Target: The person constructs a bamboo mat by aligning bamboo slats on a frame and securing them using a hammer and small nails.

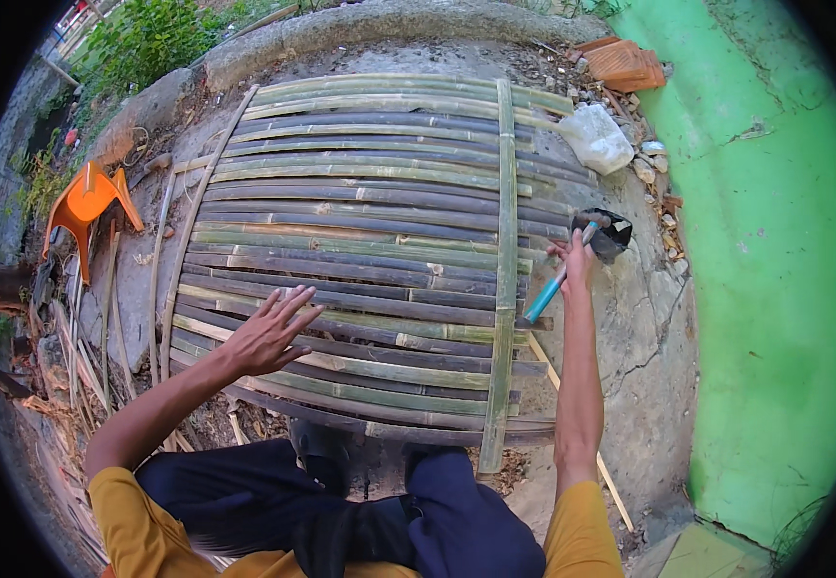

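Observation:
A panel of split bamboo slats (341, 197) lies in front of me, the slats running crosswise in green and dark tones. One long green bamboo strip (505, 241) crosses over them on the right, and a thinner strip (192, 231) lies across their left ends. My left hand (278, 329) is flat with fingers spread, over the near left slats. In my right hand (577, 262) is a hammer with a teal handle (545, 300), gripped close to its head. A black plastic bag (611, 235) sits open on the ground right beside the hammer's head.
An orange plastic chair (88, 207) stands at the left near loose bamboo strips (109, 308). A white plastic bag (596, 138), broken stones and orange roof tiles (624, 65) lie along the green wall (774, 241) at right. A rough concrete kerb (389, 26) runs behind the panel.

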Action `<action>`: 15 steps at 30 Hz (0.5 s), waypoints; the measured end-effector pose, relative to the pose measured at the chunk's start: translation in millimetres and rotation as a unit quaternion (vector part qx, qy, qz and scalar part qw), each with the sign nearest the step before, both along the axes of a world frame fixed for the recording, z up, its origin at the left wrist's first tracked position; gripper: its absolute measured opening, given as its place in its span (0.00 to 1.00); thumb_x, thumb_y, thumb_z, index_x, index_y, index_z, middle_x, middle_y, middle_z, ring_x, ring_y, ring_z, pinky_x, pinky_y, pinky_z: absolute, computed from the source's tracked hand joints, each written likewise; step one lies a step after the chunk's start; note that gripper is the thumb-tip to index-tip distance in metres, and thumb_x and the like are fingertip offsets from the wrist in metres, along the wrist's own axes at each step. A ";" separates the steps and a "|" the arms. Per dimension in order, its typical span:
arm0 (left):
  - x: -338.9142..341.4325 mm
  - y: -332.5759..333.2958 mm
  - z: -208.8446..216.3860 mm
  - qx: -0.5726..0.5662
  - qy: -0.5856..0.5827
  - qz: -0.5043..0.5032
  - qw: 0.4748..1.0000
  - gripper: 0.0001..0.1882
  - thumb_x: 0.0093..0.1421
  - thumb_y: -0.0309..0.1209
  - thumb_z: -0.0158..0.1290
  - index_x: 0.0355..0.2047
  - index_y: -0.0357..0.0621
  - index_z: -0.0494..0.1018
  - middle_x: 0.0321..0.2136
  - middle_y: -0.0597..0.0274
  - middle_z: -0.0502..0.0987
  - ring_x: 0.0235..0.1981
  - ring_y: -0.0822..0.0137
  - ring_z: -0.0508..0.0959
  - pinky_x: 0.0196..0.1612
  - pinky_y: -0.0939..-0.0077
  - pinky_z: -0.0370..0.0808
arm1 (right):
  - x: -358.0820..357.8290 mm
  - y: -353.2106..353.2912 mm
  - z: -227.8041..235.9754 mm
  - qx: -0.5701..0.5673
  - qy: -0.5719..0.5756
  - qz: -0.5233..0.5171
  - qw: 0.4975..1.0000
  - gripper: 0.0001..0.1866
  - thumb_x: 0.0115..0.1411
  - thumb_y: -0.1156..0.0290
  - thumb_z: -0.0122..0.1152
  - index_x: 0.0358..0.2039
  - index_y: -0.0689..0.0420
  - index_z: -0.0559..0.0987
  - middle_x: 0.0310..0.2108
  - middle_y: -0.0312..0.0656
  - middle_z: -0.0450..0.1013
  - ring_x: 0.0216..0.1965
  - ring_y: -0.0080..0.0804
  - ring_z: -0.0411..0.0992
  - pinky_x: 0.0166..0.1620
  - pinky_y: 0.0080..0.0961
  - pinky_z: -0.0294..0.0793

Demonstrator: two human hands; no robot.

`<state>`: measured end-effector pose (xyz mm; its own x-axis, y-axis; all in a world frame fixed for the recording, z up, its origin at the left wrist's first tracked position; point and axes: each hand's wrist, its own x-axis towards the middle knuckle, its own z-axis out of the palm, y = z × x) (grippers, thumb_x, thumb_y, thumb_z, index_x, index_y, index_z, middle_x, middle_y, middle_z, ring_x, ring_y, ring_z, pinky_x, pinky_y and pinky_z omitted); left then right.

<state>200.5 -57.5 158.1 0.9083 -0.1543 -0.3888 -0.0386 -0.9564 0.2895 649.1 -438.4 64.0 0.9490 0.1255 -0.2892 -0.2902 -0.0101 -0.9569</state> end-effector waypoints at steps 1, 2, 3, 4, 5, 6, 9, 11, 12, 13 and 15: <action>1.3 -4.5 -0.1 0.002 0.006 -0.009 1.000 0.38 0.73 0.52 0.44 0.76 0.48 0.49 0.77 0.44 0.43 0.78 0.48 0.42 0.78 0.46 0.39 | -8.4 -4.7 -5.1 0.028 -0.020 0.015 0.999 0.23 0.77 0.54 0.46 0.55 0.64 0.66 0.37 0.54 0.79 0.29 0.39 0.80 0.34 0.32 0.77; 4.5 -7.4 0.3 0.002 0.003 -0.010 1.000 0.38 0.73 0.52 0.44 0.76 0.48 0.49 0.77 0.44 0.43 0.78 0.48 0.42 0.78 0.46 0.39 | -11.4 -9.0 -7.5 0.028 -0.023 0.014 0.999 0.23 0.77 0.54 0.46 0.55 0.64 0.66 0.37 0.54 0.79 0.29 0.39 0.80 0.34 0.32 0.77; 9.5 -9.0 1.0 0.006 -0.012 -0.037 0.999 0.38 0.73 0.53 0.43 0.76 0.48 0.49 0.76 0.45 0.44 0.78 0.48 0.43 0.78 0.45 0.39 | -14.4 -12.6 -10.3 0.013 0.001 0.002 1.000 0.24 0.77 0.54 0.46 0.55 0.65 0.66 0.37 0.54 0.79 0.29 0.39 0.80 0.34 0.32 0.78; 11.7 -10.2 0.3 0.010 -0.022 -0.064 0.998 0.38 0.74 0.54 0.42 0.76 0.48 0.49 0.76 0.45 0.44 0.78 0.48 0.43 0.78 0.45 0.39 | -22.9 -12.7 -13.7 -0.002 0.029 -0.009 1.000 0.24 0.77 0.54 0.46 0.55 0.66 0.66 0.37 0.55 0.79 0.29 0.40 0.80 0.34 0.33 0.78; 16.8 -15.0 -3.2 0.015 -0.036 -0.076 0.996 0.38 0.74 0.54 0.42 0.76 0.49 0.49 0.76 0.46 0.45 0.78 0.49 0.43 0.78 0.45 0.39 | -25.7 -18.1 -19.2 -0.011 0.035 -0.020 0.999 0.24 0.77 0.55 0.46 0.55 0.67 0.66 0.37 0.56 0.79 0.28 0.40 0.80 0.34 0.33 0.79; 22.8 -21.5 -6.8 0.012 -0.038 -0.079 0.996 0.38 0.74 0.54 0.42 0.76 0.49 0.49 0.76 0.46 0.45 0.78 0.49 0.43 0.78 0.45 0.39 | -30.1 -24.3 -25.3 -0.015 0.033 -0.023 0.999 0.24 0.77 0.55 0.46 0.55 0.67 0.66 0.37 0.56 0.79 0.28 0.40 0.80 0.34 0.33 0.79; 53.5 -46.9 -15.4 -0.003 -0.069 -0.138 0.988 0.38 0.73 0.55 0.43 0.75 0.50 0.51 0.77 0.48 0.45 0.78 0.51 0.43 0.78 0.45 0.37 | -39.0 -32.1 -44.4 -0.044 0.022 0.001 0.999 0.25 0.75 0.48 0.46 0.54 0.59 0.66 0.39 0.49 0.79 0.31 0.31 0.80 0.26 0.36 0.70; 71.9 -74.4 -26.8 -0.019 -0.093 -0.153 0.984 0.38 0.73 0.55 0.43 0.75 0.50 0.51 0.76 0.48 0.45 0.78 0.51 0.43 0.78 0.45 0.37 | -37.5 -52.5 -66.4 -0.055 0.019 -0.008 0.998 0.24 0.76 0.49 0.46 0.54 0.59 0.67 0.39 0.49 0.79 0.31 0.31 0.80 0.27 0.36 0.70; 80.9 -86.0 -30.1 -0.031 -0.110 -0.160 0.981 0.38 0.73 0.55 0.43 0.75 0.50 0.51 0.76 0.48 0.46 0.78 0.51 0.43 0.78 0.45 0.37 | -36.7 -56.0 -73.9 -0.062 0.022 -0.009 0.998 0.23 0.76 0.50 0.46 0.54 0.59 0.68 0.39 0.49 0.79 0.31 0.32 0.80 0.28 0.35 0.71; 78.9 -89.9 -35.0 -0.021 -0.093 -0.150 0.984 0.38 0.73 0.55 0.43 0.75 0.50 0.51 0.76 0.48 0.46 0.78 0.51 0.43 0.78 0.45 0.37 | -57.3 -28.6 -78.0 -0.062 0.058 -0.025 0.996 0.22 0.77 0.53 0.44 0.52 0.62 0.70 0.40 0.51 0.80 0.31 0.33 0.80 0.30 0.34 0.72; 105.6 -125.7 -34.8 -0.073 -0.128 -0.130 0.981 0.38 0.74 0.56 0.37 0.75 0.47 0.52 0.76 0.46 0.47 0.78 0.49 0.44 0.78 0.42 0.38 | -53.5 -56.4 -87.8 -0.044 0.035 -0.032 0.998 0.23 0.77 0.54 0.44 0.52 0.63 0.71 0.40 0.51 0.80 0.32 0.35 0.80 0.33 0.34 0.73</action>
<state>306.2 -183.3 123.3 0.8960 -0.4302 -0.1095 -0.3646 -0.8539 0.3714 595.6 -494.8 -23.8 0.9317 0.0363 -0.3615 -0.3583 -0.0729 -0.9308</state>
